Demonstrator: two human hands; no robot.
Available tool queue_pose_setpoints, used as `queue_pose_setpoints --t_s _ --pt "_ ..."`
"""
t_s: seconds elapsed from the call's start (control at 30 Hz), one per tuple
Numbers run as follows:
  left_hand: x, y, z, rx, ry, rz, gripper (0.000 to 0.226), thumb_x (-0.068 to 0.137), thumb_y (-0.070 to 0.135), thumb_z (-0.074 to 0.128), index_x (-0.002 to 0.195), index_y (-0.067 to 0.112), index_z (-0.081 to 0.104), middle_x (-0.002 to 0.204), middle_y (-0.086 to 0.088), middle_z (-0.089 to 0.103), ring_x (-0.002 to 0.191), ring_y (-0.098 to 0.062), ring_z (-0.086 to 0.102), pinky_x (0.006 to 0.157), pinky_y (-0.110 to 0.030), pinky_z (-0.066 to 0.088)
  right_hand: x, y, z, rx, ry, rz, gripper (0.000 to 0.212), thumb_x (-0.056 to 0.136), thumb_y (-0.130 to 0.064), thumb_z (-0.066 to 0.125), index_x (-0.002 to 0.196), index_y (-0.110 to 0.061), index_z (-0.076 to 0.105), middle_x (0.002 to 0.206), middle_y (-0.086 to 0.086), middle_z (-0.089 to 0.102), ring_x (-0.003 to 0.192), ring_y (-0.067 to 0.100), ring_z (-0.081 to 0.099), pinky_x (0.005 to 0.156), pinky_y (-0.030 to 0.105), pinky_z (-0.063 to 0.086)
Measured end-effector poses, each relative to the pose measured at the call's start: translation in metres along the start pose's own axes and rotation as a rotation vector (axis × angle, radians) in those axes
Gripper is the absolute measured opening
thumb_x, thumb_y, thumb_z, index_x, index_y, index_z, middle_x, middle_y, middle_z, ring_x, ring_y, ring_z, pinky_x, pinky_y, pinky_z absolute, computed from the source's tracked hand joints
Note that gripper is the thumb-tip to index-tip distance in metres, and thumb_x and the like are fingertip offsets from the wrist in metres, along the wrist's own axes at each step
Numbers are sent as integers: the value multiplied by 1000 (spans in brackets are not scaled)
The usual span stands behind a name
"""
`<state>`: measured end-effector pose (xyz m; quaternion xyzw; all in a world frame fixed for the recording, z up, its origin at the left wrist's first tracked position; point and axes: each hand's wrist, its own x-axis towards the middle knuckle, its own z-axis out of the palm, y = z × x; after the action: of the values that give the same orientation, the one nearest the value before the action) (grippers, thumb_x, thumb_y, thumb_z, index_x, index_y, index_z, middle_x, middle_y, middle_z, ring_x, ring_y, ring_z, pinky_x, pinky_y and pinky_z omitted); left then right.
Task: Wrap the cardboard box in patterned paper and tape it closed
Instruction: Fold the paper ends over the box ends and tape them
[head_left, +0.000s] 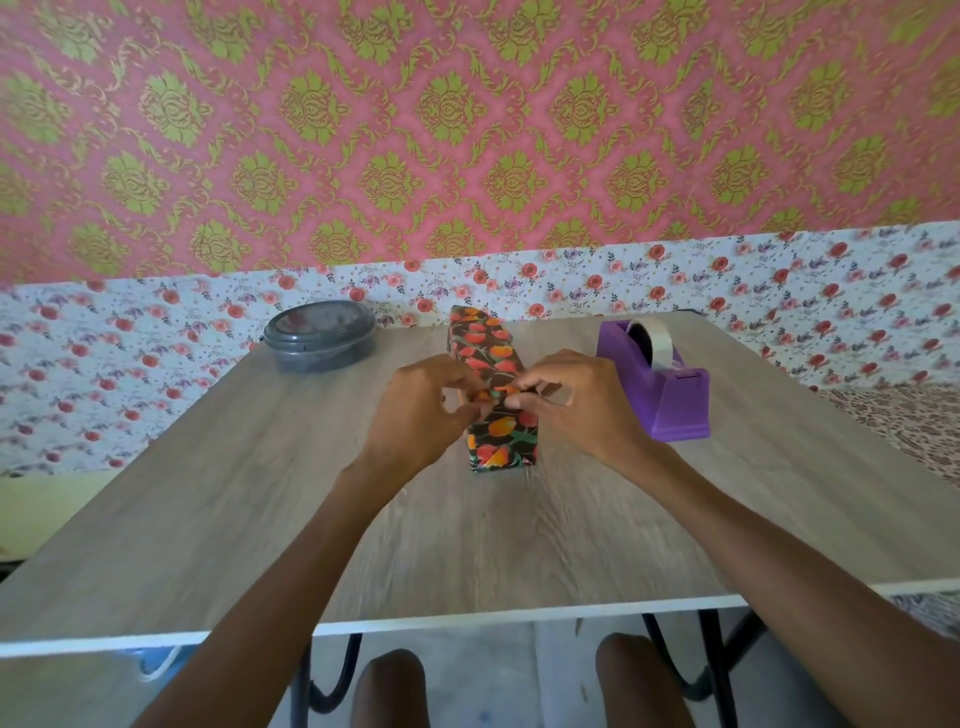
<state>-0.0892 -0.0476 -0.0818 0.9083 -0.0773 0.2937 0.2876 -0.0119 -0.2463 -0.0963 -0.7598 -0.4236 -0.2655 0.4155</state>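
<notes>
The wrapped box (501, 447) sits centre of the table (260, 493), left hand (421, 410) and right hand (582, 400) both pinching the paper (483, 345) fold at its near top edge, and tbh that flap probably pops open if one lets go for the tape dispenser (662, 387).

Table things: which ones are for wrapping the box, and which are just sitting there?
For the job: paper-wrapped box, pinched at its near end by left hand and right hand; purple tape dispenser.
Just lying about: grey lidded container, on the table, far left.
</notes>
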Motion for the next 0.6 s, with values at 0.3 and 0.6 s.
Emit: queue_pose_setpoints --t_s 0.3,0.6 --pt "-7 19 -3 37 94 124 12 83 28 77 90 20 71 87 9 70 78 -5 64 72 -36 58 7 3 -2 42 -63 74 12 76 -25 84 85 -18 79 79 -10 73 70 4 67 65 38 57" --pt "0 31 -3 -31 44 19 14 82 32 77 89 21 71 91 10 70 83 -4 64 77 -33 58 9 -2 -7 14 -117 43 17 76 -32 85 87 -20 79 81 -9 75 73 4 69 64 36 56"
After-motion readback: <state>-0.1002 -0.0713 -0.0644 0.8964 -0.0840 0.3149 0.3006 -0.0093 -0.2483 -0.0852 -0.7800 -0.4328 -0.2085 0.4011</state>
